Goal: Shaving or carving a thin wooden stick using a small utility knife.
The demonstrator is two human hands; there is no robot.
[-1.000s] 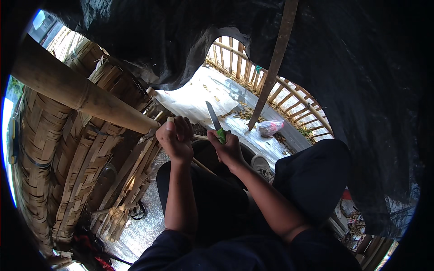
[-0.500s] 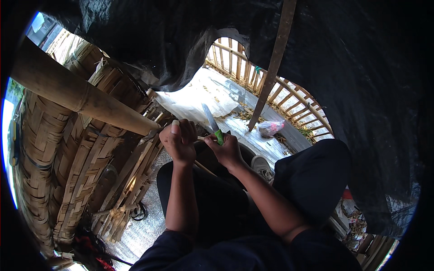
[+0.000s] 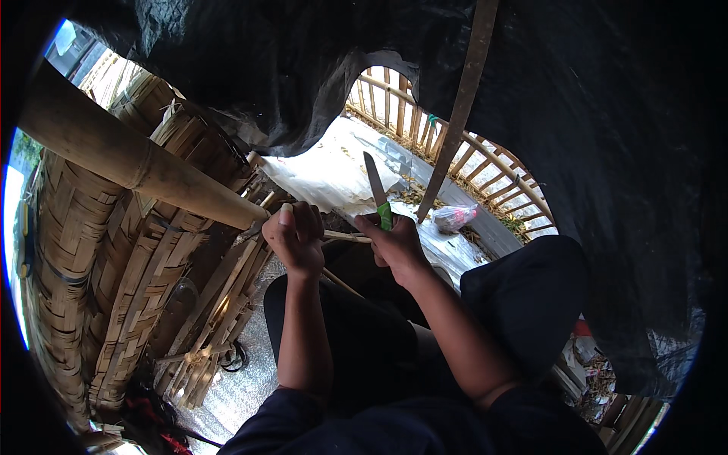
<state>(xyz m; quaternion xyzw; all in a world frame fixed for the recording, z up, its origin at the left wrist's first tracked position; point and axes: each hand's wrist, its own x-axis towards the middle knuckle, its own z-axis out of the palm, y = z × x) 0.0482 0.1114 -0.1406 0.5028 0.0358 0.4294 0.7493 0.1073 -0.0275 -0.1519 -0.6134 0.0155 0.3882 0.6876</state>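
A knife with a green handle (image 3: 386, 217) is gripped in my right hand (image 3: 400, 246). Its blade (image 3: 374, 178) points up and away from me. Between my two hands runs a thin bamboo strip (image 3: 346, 236). My left hand (image 3: 294, 239) is closed in a fist around the strip's left end, thumb up. The strip's right end meets the fingers of my right hand, beside the knife handle. Another thin stick (image 3: 343, 281) slants below my hands over my lap.
A thick bamboo pole (image 3: 144, 167) reaches in from the left, close to my left hand. Woven bamboo panels (image 3: 64, 250) and slats stand at left. Black sheeting (image 3: 607, 152) hangs above and right. A wooden post (image 3: 459, 114), plastic bag (image 3: 455, 218) and bamboo fence (image 3: 485, 155) lie beyond.
My right hand and the knife have moved right, away from my left hand, baring more of the bamboo strip. The blade stands more upright. My left hand has shifted slightly left.
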